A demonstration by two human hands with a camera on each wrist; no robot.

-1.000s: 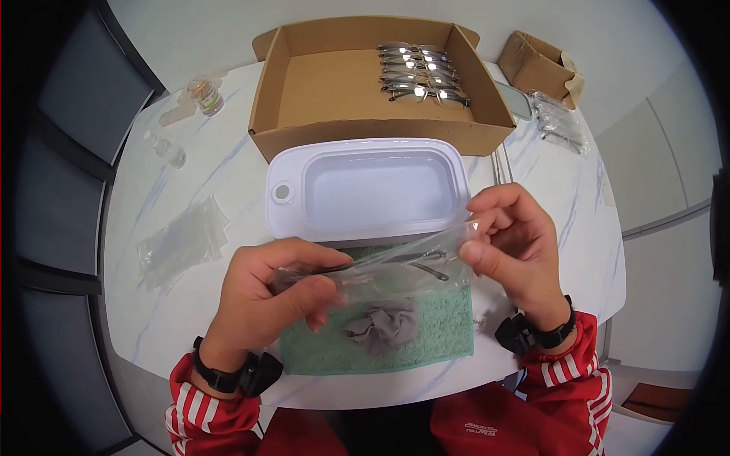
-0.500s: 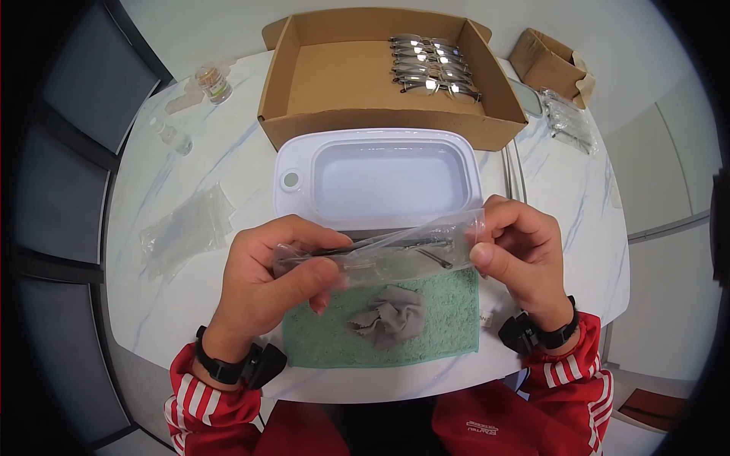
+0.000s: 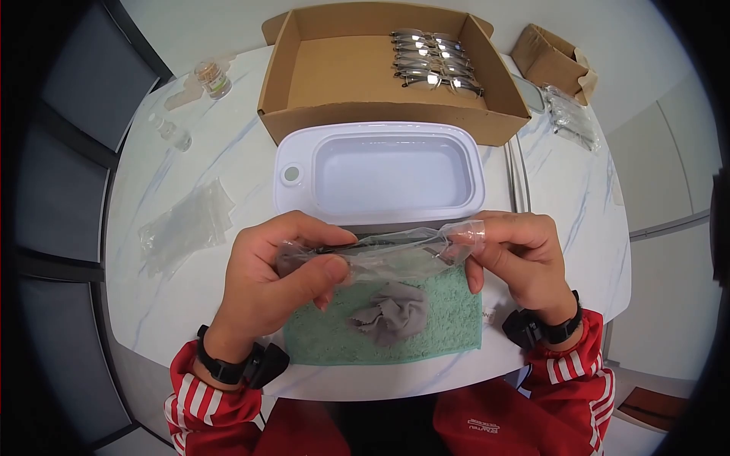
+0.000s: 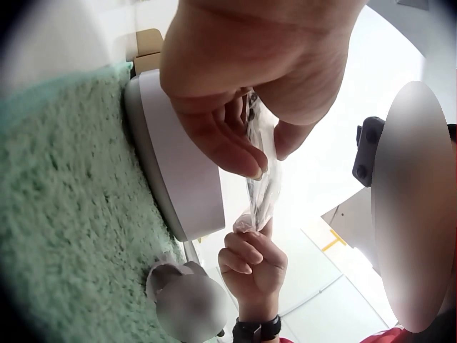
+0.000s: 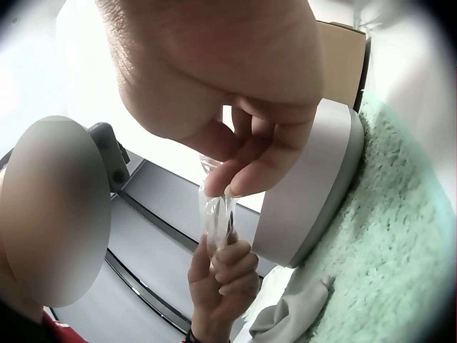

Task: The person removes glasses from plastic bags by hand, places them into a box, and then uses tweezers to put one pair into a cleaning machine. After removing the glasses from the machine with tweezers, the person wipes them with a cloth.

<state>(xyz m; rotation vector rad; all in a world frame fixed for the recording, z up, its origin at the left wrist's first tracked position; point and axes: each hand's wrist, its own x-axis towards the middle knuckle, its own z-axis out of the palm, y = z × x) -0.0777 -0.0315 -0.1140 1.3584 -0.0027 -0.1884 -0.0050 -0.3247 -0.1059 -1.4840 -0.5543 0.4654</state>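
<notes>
A clear plastic bag with a pair of glasses inside is stretched between both hands, above a green towel. My left hand grips its left end, thumb in front and fingers behind, around the folded glasses. At the other end my right hand pinches the bag's edge between thumb and fingers, as the right wrist view also shows. A dark temple of the glasses shows through the film. Beneath the bag, a crumpled grey cloth lies on the towel.
Behind the hands stands a white tub with a round button. Beyond it, a cardboard box holds a row of glasses. Flat plastic bags, a small bottle and a jar are left; a small carton and bagged items right.
The right hand's fingers have shifted inward and lower on the bag's end, and the bag now hangs more level and bunched. The left hand keeps its hold. The head view has tilted slightly.
</notes>
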